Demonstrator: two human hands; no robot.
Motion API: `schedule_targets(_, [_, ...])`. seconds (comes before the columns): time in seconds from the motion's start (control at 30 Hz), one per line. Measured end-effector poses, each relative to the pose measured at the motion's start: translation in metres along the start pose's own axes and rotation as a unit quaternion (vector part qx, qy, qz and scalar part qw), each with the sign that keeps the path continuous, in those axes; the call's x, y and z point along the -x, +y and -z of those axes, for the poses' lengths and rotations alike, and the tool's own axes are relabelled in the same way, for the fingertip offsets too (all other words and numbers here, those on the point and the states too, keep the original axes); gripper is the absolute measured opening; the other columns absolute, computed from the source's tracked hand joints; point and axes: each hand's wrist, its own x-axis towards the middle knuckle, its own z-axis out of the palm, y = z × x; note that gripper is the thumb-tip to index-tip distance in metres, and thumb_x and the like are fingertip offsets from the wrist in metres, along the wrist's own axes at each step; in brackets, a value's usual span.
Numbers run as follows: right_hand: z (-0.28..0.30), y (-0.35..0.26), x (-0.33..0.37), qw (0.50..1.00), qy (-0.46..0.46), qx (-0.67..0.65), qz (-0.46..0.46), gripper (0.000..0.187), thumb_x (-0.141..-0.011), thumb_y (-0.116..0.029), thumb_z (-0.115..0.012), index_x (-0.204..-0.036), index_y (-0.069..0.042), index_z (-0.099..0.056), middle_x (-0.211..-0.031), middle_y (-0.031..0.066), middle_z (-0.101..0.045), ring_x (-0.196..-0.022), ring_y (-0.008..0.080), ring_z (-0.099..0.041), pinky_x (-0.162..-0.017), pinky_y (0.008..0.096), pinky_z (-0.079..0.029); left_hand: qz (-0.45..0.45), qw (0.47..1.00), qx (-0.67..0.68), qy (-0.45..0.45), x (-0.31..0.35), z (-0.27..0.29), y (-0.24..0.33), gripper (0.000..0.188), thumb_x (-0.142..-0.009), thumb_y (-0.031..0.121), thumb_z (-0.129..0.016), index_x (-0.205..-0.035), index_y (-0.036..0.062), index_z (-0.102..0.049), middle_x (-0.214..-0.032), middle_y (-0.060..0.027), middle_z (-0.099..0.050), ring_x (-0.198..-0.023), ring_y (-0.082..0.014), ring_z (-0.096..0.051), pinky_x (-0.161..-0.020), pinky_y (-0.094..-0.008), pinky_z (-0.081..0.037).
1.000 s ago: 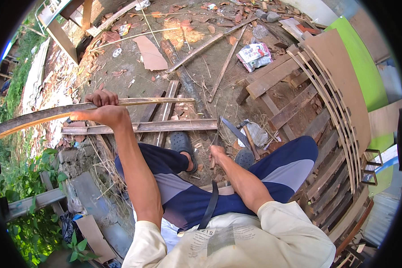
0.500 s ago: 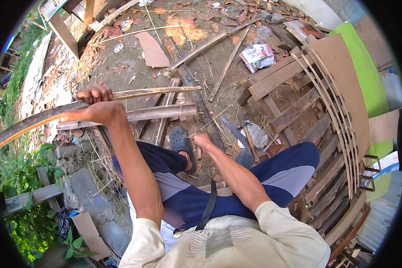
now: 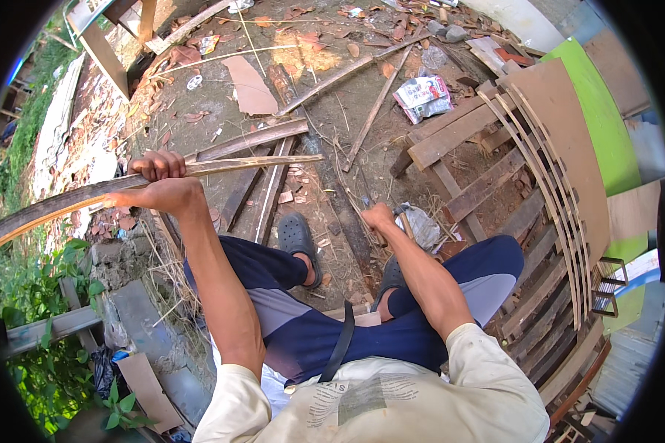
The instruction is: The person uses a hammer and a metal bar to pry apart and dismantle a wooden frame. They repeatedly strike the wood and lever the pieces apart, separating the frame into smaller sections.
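Observation:
My left hand (image 3: 162, 181) is raised to the left and shut on a long, thin curved bamboo strip (image 3: 258, 164). The strip runs from the far left edge to a tip over the dirt. My right hand (image 3: 377, 216) is low, just beyond my right sandal (image 3: 391, 277), with its fingers curled on the wooden handle of a tool (image 3: 406, 221). The tool's head is hidden. I am seated, with both legs in dark blue trousers stretched forward. My left sandal (image 3: 297, 236) rests beside flat planks (image 3: 251, 140) on the ground.
A wooden frame with several bent slats (image 3: 539, 148) stands close on the right, against a green board (image 3: 598, 118). Sticks, a cardboard piece (image 3: 250, 85) and a crumpled printed bag (image 3: 423, 96) litter the dirt ahead. Concrete blocks and plants (image 3: 44, 295) line the left.
My left hand has lifted the bamboo strip off the planks and higher to the left. My right hand has shifted slightly forward along the ground to the tool handle.

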Motion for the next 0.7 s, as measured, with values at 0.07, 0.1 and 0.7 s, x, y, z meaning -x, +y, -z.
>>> schedule_targets(0.07, [0.003,0.024,0.011,0.999,0.023,-0.029,0.006,0.031,-0.075,-0.026,-0.068,-0.078,0.005,-0.072,-0.077,0.0198,-0.071,-0.076,0.0311,-0.072,-0.075,0.0394,-0.055,0.003,0.999,-0.007,-0.031,0.015,-0.005,-0.011,0.080,-0.074,0.095,-0.020,-0.066,0.0154,-0.031,-0.052,0.0040,-0.021,-0.043,-0.0096,-0.018,-0.041,-0.0246,-0.015])
schedule_targets(0.1, [0.005,0.034,0.015,0.998,0.034,-0.043,0.009,0.035,-0.075,-0.030,-0.070,-0.078,0.005,-0.072,-0.076,0.0199,-0.071,-0.076,0.0306,-0.072,-0.076,0.0387,-0.055,0.013,0.999,-0.002,-0.046,0.022,-0.004,-0.017,0.079,-0.074,0.094,-0.021,-0.066,0.0157,-0.027,-0.053,0.0043,-0.020,-0.044,-0.0089,-0.018,-0.040,-0.0241,-0.015])
schedule_targets(0.7, [-0.034,-0.046,0.206,0.908,0.059,-0.173,0.376,0.052,-0.089,-0.048,-0.065,-0.105,0.001,-0.066,-0.074,0.0170,-0.068,-0.073,0.0275,-0.069,-0.071,0.0402,-0.053,-0.012,0.996,0.020,-0.089,0.073,-0.014,0.002,0.079,-0.074,0.094,-0.023,-0.064,0.0156,-0.021,-0.052,0.0027,-0.021,-0.044,-0.0092,-0.017,-0.039,-0.0237,-0.013])
